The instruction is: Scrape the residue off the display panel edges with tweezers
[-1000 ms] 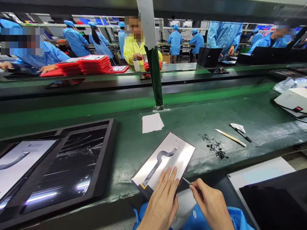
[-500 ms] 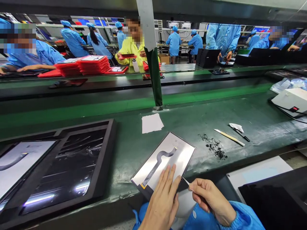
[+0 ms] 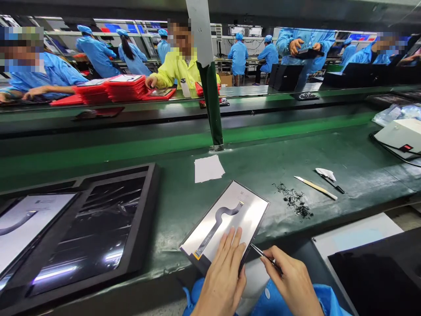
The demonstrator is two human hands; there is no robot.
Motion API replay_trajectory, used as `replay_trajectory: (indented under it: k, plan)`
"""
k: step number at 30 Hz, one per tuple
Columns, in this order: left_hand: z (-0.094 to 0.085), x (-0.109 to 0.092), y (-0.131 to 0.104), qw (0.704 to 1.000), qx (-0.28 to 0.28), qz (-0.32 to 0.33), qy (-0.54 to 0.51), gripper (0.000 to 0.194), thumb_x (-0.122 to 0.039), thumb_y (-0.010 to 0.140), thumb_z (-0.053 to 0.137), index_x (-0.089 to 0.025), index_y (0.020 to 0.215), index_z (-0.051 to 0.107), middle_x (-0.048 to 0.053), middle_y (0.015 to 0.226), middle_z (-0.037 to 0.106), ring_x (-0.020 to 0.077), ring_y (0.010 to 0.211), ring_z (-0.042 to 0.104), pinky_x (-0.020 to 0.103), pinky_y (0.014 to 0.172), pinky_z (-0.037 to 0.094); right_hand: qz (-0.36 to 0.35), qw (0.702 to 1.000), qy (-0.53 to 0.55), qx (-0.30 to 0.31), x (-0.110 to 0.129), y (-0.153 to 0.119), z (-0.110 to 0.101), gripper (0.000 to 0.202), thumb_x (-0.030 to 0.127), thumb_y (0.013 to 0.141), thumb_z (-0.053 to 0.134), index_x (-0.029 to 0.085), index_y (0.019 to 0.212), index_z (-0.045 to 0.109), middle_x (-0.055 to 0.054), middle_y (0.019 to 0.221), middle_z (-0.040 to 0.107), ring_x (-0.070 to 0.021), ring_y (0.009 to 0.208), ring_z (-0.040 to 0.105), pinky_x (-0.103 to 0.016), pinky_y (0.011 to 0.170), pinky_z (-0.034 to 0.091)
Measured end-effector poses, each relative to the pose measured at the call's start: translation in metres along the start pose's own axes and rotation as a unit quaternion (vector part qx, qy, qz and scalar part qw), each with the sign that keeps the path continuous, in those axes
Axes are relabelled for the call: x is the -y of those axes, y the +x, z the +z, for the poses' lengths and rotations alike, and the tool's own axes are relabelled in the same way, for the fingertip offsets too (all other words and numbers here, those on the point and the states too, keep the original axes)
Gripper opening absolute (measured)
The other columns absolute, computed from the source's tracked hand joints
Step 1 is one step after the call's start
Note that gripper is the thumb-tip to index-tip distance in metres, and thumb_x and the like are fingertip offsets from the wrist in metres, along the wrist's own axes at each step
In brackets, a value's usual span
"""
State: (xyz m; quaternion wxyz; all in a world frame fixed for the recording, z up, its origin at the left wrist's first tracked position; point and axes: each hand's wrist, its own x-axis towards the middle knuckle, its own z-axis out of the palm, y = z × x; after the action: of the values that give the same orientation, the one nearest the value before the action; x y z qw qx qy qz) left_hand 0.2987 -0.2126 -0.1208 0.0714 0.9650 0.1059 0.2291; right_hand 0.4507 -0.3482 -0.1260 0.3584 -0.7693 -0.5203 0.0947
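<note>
An LCD panel (image 3: pixel 251 195) with a silver back and a dark curved ribbon cable (image 3: pixel 215 224) rests tilted on the green bench, its lower end reaching past the front edge. My left hand (image 3: pixel 225 267) holds it, the fingers stretched flat over the silver back and the thumb at its near edge. Slim tweezers (image 3: pixel 265 254) are pinched in my right hand (image 3: pixel 291 276), their tips at the panel's right edge beside my left fingers. Black shreds (image 3: pixel 294 202) lie to the right, with a pale-handled craft knife (image 3: pixel 315 188) and a black pen-like tool (image 3: pixel 335 184) beyond them.
At left a black foam tray (image 3: pixel 148 193) holds more panels. White paper sheets (image 3: pixel 208 169) lie behind the panel, near a post (image 3: pixel 215 114). A white box with cables (image 3: pixel 401 136) stands at right. Across the line, co-workers sit near red stacks (image 3: pixel 126 91).
My right hand has turned and shifted slightly, so more of the tweezers shows. My left hand and the panel stay put. Opposite, a person in yellow has lowered a red-edged item to the stack.
</note>
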Motion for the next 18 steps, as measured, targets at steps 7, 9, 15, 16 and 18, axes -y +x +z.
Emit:
replay_trajectory:
  k: [7, 9, 15, 16, 18]
  plan:
    - [0.001, 0.001, -0.001, 1.000, -0.003, -0.001, 0.002, 0.047, -0.001, 0.090, 0.043, -0.005, 0.136, 0.046, 0.018, 0.153, 0.046, 0.0309, 0.148, 0.032, 0.047, 0.113, 0.045, -0.066, 0.993, -0.080, -0.057, 0.014, 0.009, -0.007, 0.039, 0.032, 0.109, 0.032, 0.022, 0.081, 0.057, 0.002, 0.062, 0.065, -0.0118, 0.050, 0.066, -0.020, 0.048, 0.042]
    - [0.001, 0.000, -0.001, 1.000, -0.008, 0.000, -0.001, 0.047, -0.001, 0.090, 0.042, -0.005, 0.137, 0.046, 0.017, 0.154, 0.046, 0.0307, 0.148, 0.032, 0.047, 0.113, 0.045, -0.080, 0.989, -0.105, -0.070, 0.017, 0.011, -0.008, 0.042, 0.031, 0.109, 0.029, 0.022, 0.077, 0.054, 0.003, 0.059, 0.062, -0.0110, 0.047, 0.064, -0.021, 0.047, 0.040]
    - [0.002, 0.001, 0.000, 1.000, -0.017, -0.001, -0.004, 0.047, -0.001, 0.090, 0.042, -0.006, 0.137, 0.047, 0.017, 0.153, 0.046, 0.0296, 0.147, 0.033, 0.045, 0.114, 0.043, -0.051, 0.994, -0.081, -0.046, 0.016, 0.011, -0.006, 0.039, 0.028, 0.107, 0.033, 0.023, 0.072, 0.049, 0.003, 0.058, 0.061, -0.0108, 0.044, 0.060, -0.023, 0.047, 0.035]
    - [0.002, 0.001, 0.000, 1.000, -0.014, 0.001, -0.001, 0.047, -0.001, 0.090, 0.043, -0.005, 0.137, 0.047, 0.017, 0.154, 0.045, 0.0300, 0.147, 0.033, 0.045, 0.114, 0.044, -0.022, 0.998, -0.048, -0.023, 0.015, 0.011, -0.006, 0.037, 0.030, 0.105, 0.036, 0.023, 0.072, 0.050, 0.002, 0.059, 0.063, -0.0112, 0.045, 0.060, -0.023, 0.047, 0.035]
    - [0.002, 0.002, 0.000, 1.000, -0.009, 0.003, 0.003, 0.046, -0.001, 0.090, 0.044, -0.005, 0.136, 0.047, 0.018, 0.154, 0.045, 0.0309, 0.147, 0.033, 0.046, 0.114, 0.044, 0.064, 0.997, 0.039, 0.036, 0.013, 0.013, -0.007, 0.034, 0.036, 0.101, 0.042, 0.023, 0.072, 0.051, 0.001, 0.058, 0.063, -0.0126, 0.047, 0.059, -0.023, 0.049, 0.036]
